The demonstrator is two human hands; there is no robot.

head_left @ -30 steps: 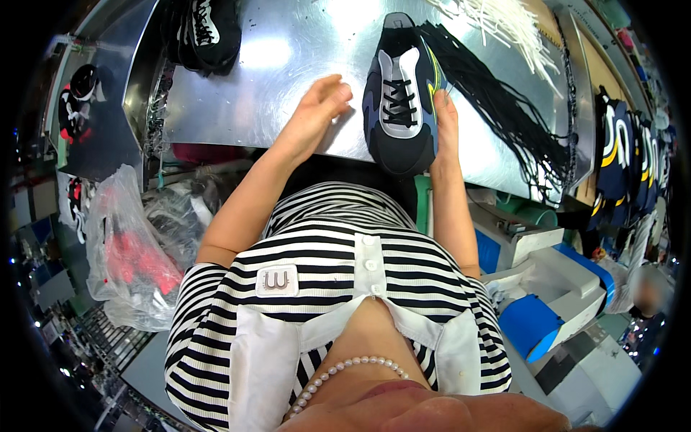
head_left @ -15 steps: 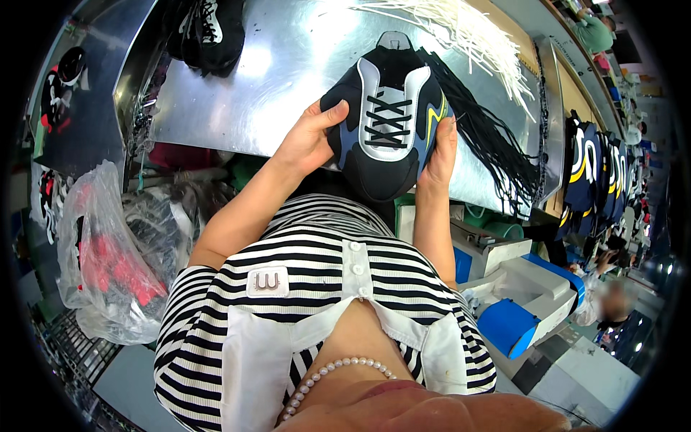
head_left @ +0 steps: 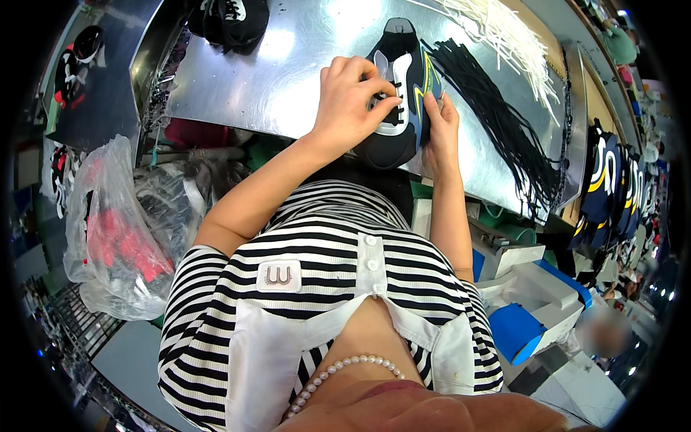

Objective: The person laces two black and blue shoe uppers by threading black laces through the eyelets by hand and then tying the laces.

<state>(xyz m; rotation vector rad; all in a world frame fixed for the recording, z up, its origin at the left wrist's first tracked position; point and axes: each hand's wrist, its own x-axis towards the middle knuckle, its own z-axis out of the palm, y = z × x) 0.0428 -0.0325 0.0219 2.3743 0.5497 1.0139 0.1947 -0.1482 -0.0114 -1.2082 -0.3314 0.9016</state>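
A dark sneaker [head_left: 392, 153] with a pale eyelet panel, yellow side lines and black laces is tilted toe-down at the near edge of the metal table. Over its lacing, my left hand [head_left: 349, 101] has curled fingers, with thumb and forefinger closing at the black shoelace [head_left: 401, 109]; the fingers cover part of the laces. My right hand [head_left: 443, 126] is closed beside the shoe's right side. A tiny, thin metallic tip shows at its fingertips, but the rest of that thing is hidden.
Bundles of black laces [head_left: 497, 119] and white laces [head_left: 507, 36] lie on the metal table [head_left: 237, 93], right of the shoe. Another dark shoe [head_left: 229, 25] stands at the far left. A plastic bag [head_left: 108, 237] hangs at left; a white-and-blue machine [head_left: 533, 295] stands at right.
My left hand has let go of the shoe's left side and moved onto its laces. The shoe has turned and tilted, and my right hand has stayed at its right side, fingers now curled.
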